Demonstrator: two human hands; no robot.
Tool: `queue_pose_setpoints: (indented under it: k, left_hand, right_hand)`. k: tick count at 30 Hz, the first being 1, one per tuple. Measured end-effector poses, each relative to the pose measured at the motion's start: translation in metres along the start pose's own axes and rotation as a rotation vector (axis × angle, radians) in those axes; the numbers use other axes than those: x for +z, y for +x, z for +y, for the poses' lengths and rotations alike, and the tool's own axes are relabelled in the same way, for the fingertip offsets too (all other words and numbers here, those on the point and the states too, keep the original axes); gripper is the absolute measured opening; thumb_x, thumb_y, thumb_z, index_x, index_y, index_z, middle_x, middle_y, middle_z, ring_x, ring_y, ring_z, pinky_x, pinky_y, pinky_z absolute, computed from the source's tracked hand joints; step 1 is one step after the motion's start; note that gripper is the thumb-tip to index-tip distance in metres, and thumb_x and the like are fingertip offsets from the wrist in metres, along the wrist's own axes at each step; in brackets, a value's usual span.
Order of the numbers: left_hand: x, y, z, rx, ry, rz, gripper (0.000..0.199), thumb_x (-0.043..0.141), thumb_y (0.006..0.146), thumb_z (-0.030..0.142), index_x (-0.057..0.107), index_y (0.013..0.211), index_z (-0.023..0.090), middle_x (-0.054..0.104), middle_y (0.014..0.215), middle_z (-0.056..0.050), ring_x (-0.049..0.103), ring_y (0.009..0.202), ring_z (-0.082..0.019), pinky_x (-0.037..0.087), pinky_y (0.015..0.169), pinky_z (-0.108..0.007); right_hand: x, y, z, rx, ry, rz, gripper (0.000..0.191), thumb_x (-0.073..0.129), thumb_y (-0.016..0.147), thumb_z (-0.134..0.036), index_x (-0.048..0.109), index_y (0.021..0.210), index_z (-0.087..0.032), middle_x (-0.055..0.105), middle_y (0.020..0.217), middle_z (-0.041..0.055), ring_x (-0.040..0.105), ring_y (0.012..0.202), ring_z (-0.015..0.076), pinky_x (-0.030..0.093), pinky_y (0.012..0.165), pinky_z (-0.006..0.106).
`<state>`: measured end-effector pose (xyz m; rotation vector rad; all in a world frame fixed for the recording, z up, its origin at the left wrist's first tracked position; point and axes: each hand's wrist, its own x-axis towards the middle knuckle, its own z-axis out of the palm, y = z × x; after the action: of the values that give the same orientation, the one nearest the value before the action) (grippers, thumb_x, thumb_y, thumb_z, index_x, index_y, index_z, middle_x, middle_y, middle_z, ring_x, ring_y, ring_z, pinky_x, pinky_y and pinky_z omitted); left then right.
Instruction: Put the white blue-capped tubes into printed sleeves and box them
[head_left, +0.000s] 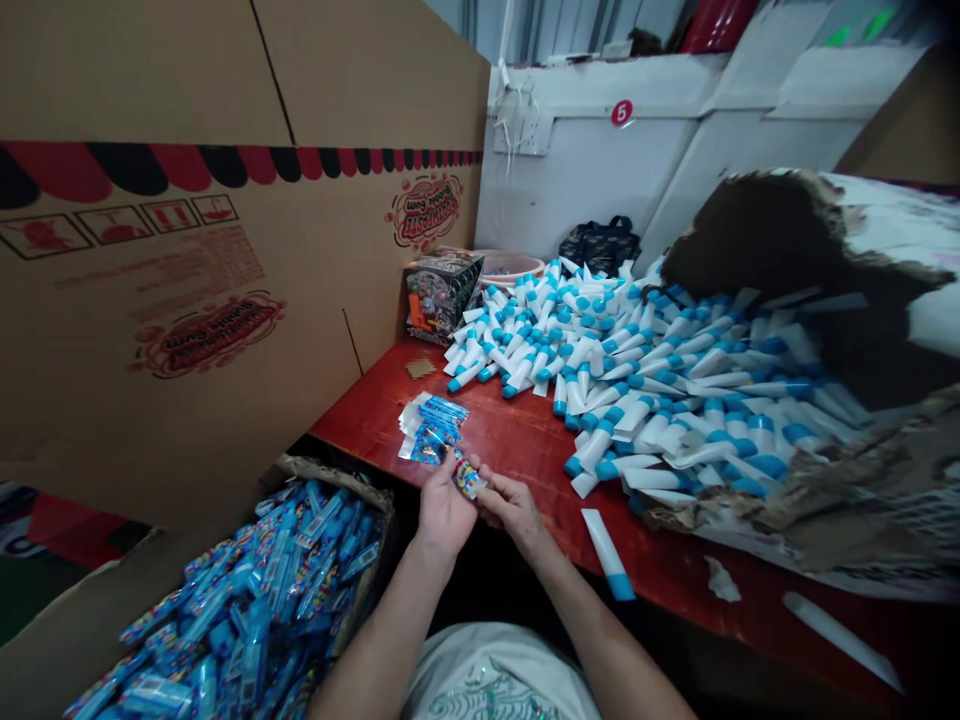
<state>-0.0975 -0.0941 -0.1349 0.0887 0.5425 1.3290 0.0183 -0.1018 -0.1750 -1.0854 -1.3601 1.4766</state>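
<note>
Clad in a pale printed shirt (499,680), nearest the camera, and working at the front edge of a red worktop (517,430). Cradling a small printed packet (468,478) in the left hand (444,505), with thumb and fingers clamped on it, and pinching its pale end with the right hand (514,508). Faced, just beyond, toward the left edge, with a pile of blue printed wrappers (435,425). Backed by a heap of white, blue-capped tubes (645,375), spread from the rear edge to a torn carton (885,500) at the right. Flanked, near the front edge, by one loose tube (609,555) and a torn scrap (722,580). Bordered at the rear-left corner by a patterned box (442,295), and, below the worktop's left end, by a carton of blue packets (277,580).
</note>
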Motion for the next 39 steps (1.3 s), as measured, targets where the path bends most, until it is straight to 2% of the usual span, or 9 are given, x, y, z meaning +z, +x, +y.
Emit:
queue_pose_setpoints:
  k: [6, 10, 16, 20, 24, 30, 33, 36, 39]
  left_hand:
    - [-0.004, -0.005, -0.012, 0.01, 0.047, 0.013, 0.006, 0.058, 0.082, 0.019, 0.059, 0.085, 0.014, 0.06, 0.07, -0.003, 0.058, 0.063, -0.013, 0.049, 0.065, -0.026]
    - [-0.018, -0.018, 0.012, 0.189, 0.206, 0.048, 0.024, 0.065, 0.071, 0.01, 0.058, 0.092, 0.016, 0.063, 0.074, -0.002, 0.061, 0.067, -0.015, 0.051, 0.068, -0.03]
    - [-0.084, -0.047, 0.086, 0.577, 0.497, 0.312, 0.051, 0.067, 0.056, 0.007, 0.053, 0.103, 0.023, 0.068, 0.078, 0.002, 0.064, 0.061, -0.016, 0.051, 0.067, -0.032]
    - [-0.128, -0.065, 0.113, 0.735, 0.585, 0.525, 0.043, 0.063, 0.053, 0.007, 0.051, 0.092, 0.023, 0.066, 0.072, 0.006, 0.061, 0.055, -0.014, 0.048, 0.056, -0.026]
    - [-0.148, -0.072, 0.111, 0.666, 0.528, 0.611, 0.039, 0.064, 0.053, 0.006, 0.048, 0.085, 0.022, 0.067, 0.073, 0.004, 0.061, 0.059, -0.017, 0.046, 0.051, -0.026]
    - [-0.149, -0.074, 0.104, 0.544, 0.51, 0.662, 0.032, 0.071, 0.057, 0.016, 0.053, 0.083, 0.02, 0.064, 0.074, 0.001, 0.059, 0.061, -0.017, 0.043, 0.05, -0.025]
    - [-0.152, -0.077, 0.108, 0.644, 0.573, 0.791, 0.041, 0.072, 0.057, 0.02, 0.057, 0.095, 0.023, 0.064, 0.094, -0.001, 0.062, 0.091, -0.021, 0.049, 0.075, -0.032]
    - [-0.161, -0.079, 0.113, 0.739, 0.714, 0.854, 0.052, 0.069, 0.062, 0.024, 0.055, 0.112, 0.025, 0.055, 0.126, -0.005, 0.043, 0.126, -0.027, 0.034, 0.104, -0.04]
    - [-0.168, -0.081, 0.114, 0.781, 0.947, 0.83, 0.058, 0.066, 0.069, 0.03, 0.049, 0.125, 0.025, 0.042, 0.142, -0.006, 0.032, 0.135, -0.028, 0.022, 0.112, -0.043]
  right_hand:
    - [0.003, -0.01, -0.003, -0.07, -0.177, 0.057, 0.032, 0.056, 0.081, -0.047, 0.064, 0.072, -0.018, 0.049, 0.056, -0.0044, 0.042, 0.052, 0.0095, 0.031, 0.052, 0.023]
    - [-0.014, -0.036, -0.02, -0.225, -0.682, 0.143, 0.028, 0.047, 0.09, -0.033, 0.059, 0.069, -0.019, 0.055, 0.069, 0.0001, 0.049, 0.065, 0.0135, 0.035, 0.063, 0.026]
    - [-0.081, -0.097, 0.0, -0.253, -1.449, 0.581, 0.023, 0.046, 0.09, -0.029, 0.058, 0.107, -0.019, 0.058, 0.104, 0.0126, 0.053, 0.091, 0.0257, 0.04, 0.073, 0.036]
    - [-0.102, -0.103, 0.033, -0.246, -1.529, 0.516, 0.029, 0.042, 0.088, -0.02, 0.054, 0.115, -0.021, 0.058, 0.097, 0.0107, 0.054, 0.082, 0.0236, 0.04, 0.067, 0.036]
    - [-0.082, -0.057, 0.034, -0.356, -1.558, 0.389, 0.031, 0.044, 0.089, -0.018, 0.052, 0.119, -0.02, 0.059, 0.101, 0.01, 0.053, 0.085, 0.022, 0.037, 0.069, 0.034]
    - [-0.013, 0.037, 0.003, -0.485, -1.514, 0.305, 0.028, 0.049, 0.089, -0.026, 0.058, 0.114, -0.019, 0.057, 0.116, 0.0133, 0.049, 0.099, 0.0262, 0.032, 0.079, 0.038]
    - [0.023, 0.064, 0.003, -0.483, -1.486, 0.134, 0.023, 0.046, 0.091, -0.025, 0.06, 0.108, -0.021, 0.061, 0.102, 0.011, 0.049, 0.089, 0.0234, 0.031, 0.073, 0.035]
    - [0.043, 0.079, 0.011, -0.406, -1.485, 0.116, 0.019, 0.043, 0.092, -0.024, 0.061, 0.093, -0.019, 0.06, 0.093, 0.0104, 0.049, 0.083, 0.0223, 0.029, 0.069, 0.034]
    - [0.046, 0.085, 0.019, -0.383, -1.488, 0.112, 0.019, 0.041, 0.092, -0.02, 0.06, 0.093, -0.017, 0.06, 0.091, 0.0108, 0.048, 0.083, 0.0219, 0.029, 0.07, 0.034]
